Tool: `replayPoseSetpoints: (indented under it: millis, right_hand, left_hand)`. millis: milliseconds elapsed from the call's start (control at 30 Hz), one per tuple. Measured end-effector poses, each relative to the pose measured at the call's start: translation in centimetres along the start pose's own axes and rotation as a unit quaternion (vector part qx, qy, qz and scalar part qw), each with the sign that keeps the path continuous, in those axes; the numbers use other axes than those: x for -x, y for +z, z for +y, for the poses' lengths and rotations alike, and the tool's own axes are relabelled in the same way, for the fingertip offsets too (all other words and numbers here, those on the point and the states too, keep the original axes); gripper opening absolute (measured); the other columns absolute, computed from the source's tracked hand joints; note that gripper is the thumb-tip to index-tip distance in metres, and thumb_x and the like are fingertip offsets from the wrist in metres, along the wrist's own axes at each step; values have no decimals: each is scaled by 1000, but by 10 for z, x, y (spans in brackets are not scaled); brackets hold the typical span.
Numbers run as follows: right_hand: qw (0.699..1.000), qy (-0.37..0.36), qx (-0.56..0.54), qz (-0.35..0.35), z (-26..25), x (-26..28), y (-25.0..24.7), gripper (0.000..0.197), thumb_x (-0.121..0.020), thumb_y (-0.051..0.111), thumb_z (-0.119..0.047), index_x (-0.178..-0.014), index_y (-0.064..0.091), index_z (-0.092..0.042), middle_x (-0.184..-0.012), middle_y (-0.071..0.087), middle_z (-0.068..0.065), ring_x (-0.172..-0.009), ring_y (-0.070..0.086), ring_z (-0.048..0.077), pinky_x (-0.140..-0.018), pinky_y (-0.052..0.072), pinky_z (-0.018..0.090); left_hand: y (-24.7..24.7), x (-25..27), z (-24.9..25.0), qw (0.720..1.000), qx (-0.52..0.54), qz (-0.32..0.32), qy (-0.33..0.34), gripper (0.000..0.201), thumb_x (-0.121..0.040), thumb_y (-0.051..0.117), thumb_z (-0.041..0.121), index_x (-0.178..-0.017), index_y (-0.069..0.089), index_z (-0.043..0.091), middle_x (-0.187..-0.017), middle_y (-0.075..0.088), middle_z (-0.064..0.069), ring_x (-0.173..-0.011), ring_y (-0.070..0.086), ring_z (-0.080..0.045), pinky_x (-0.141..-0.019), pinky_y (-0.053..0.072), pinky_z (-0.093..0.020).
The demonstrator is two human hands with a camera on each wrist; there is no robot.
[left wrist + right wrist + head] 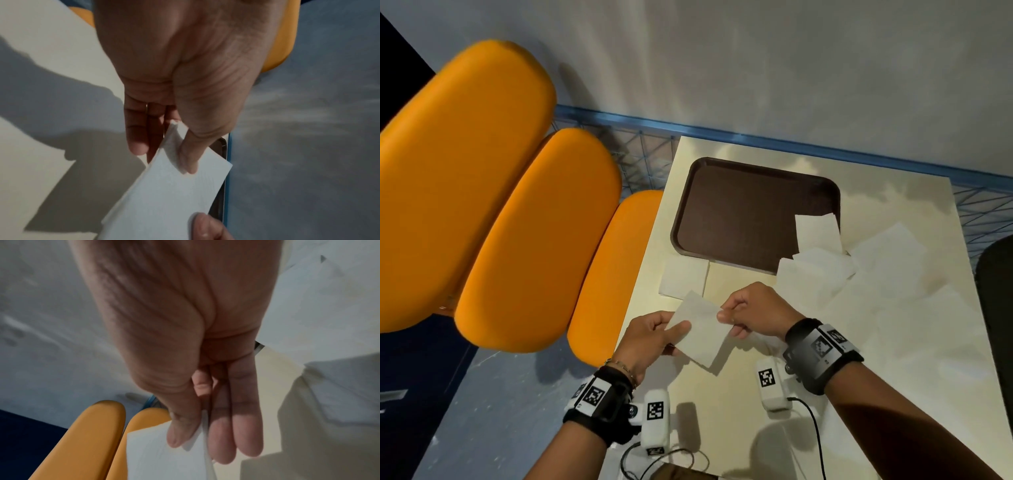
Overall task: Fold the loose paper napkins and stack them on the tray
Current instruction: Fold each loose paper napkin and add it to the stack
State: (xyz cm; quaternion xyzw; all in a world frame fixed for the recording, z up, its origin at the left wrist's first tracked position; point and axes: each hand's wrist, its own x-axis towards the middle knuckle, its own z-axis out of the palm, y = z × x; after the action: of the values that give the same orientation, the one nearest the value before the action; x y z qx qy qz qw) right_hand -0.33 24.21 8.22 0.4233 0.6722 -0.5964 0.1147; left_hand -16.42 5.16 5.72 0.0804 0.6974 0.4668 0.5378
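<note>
Now left hand [650, 334] and right hand [751, 310] each pinch napkin [702, 329] edge, held up near tray [722, 168], likely for folding.

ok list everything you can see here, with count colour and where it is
held napkin: one, white, in the air over the table's near left part, pinched by both hands
loose napkins: several, white, overlapping on the table right of the tray; exact count unclear
napkin on tray: one, white, on the tray's near right corner, reaching past its rim
flat napkin: one, white, on the table just in front of the tray
tray: one, dark brown, far part of the table
table: one, cream
seat cushions: three, orange, left of the table
left hand: pinches the napkin's left edge
right hand: pinches its right edge
</note>
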Motion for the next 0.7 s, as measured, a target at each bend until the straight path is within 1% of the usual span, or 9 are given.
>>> replayPoseSetpoints:
  millis: [67, 167, 233, 300, 367, 433, 467, 567, 700]
  right_hand:
    - [1000, -2, -10, 8, -1, -8, -2, 9, -91, 84, -18, -97, 81, -13, -82, 80, 10, -71, 76, 19, -72, 65, 30]
    - [997, 0, -69, 36, 1, -21, -3, 16, -87, 85, -11, -102, 79, -9, -80, 79, 13, -65, 70, 17, -65, 60, 30]
    - [994, 2, -92, 64, 5, -27, -2, 11, -87, 83, -10, -98, 81, -9, -75, 78, 10, -60, 66, 16, -63, 56, 30]
    - [991, 16, -81, 106, 15, -33, -1, 7, -86, 83, -15, -93, 82, -14, -72, 76, 4, -57, 64, 15, -61, 55, 31]
    - [987, 25, -65, 142, 29, -35, -1, 11, -78, 82, -17, -89, 83, -20, -77, 77, -1, -69, 71, 18, -67, 61, 35]
    - [985, 28, -45, 161, 47, -32, -5, 20, -68, 81, -20, -87, 82, -25, -86, 77, -5, -86, 76, 19, -83, 66, 44]
    - [986, 28, -7, 163, 56, -27, -9, 22, -68, 84, -20, -88, 81, -26, -90, 76, -8, -89, 75, 14, -87, 65, 42]
    - [978, 25, 115, 174, 85, -10, -20, 25, -78, 88, -21, -101, 78, -28, -101, 72, -17, -92, 67, -3, -90, 57, 26]
    - [964, 66, 149, 209, 118, 10, -34, 37, -84, 85, -25, -118, 73, -30, -118, 66, -15, -103, 64, 6, -92, 45, 20]
  left_hand:
    - [-3, -13, 2, 1000, -17, 17, 0, 17, -93, 80, 24, -103, 80, 11, -98, 81, -6, -82, 72, -21, -71, 60, -32]
    - [-5, -32, 6, 997, 30, 64, -12, 15, -94, 79, 21, -99, 79, 7, -86, 80, -4, -64, 64, -17, -59, 57, -26]
    - [-6, -47, 7, 993, 57, 97, -27, 18, -94, 79, 22, -97, 76, 4, -73, 73, -3, -53, 56, -17, -54, 57, -26]
    - [-5, -63, 9, 990, 63, 124, -37, 20, -94, 79, 22, -99, 76, 4, -67, 69, -4, -53, 53, -20, -53, 59, -28]
    - [-4, -79, 12, 988, 42, 147, -38, 17, -94, 79, 23, -100, 77, 7, -73, 73, -6, -60, 59, -22, -52, 58, -28]
    - [-2, -93, 15, 986, 5, 162, -28, 16, -93, 79, 25, -100, 78, 10, -88, 79, -8, -70, 66, -23, -57, 58, -28]
    - [0, -98, 16, 985, -10, 170, -22, 16, -93, 79, 26, -100, 79, 11, -92, 79, -8, -72, 67, -22, -61, 58, -30]
    - [4, -111, 17, 981, -47, 190, -12, 15, -92, 79, 27, -96, 79, 13, -89, 80, -7, -71, 68, -23, -68, 61, -35]
    - [10, -119, 13, 973, -74, 218, -20, 16, -91, 79, 29, -92, 77, 14, -75, 79, -4, -61, 73, -23, -70, 66, -41]
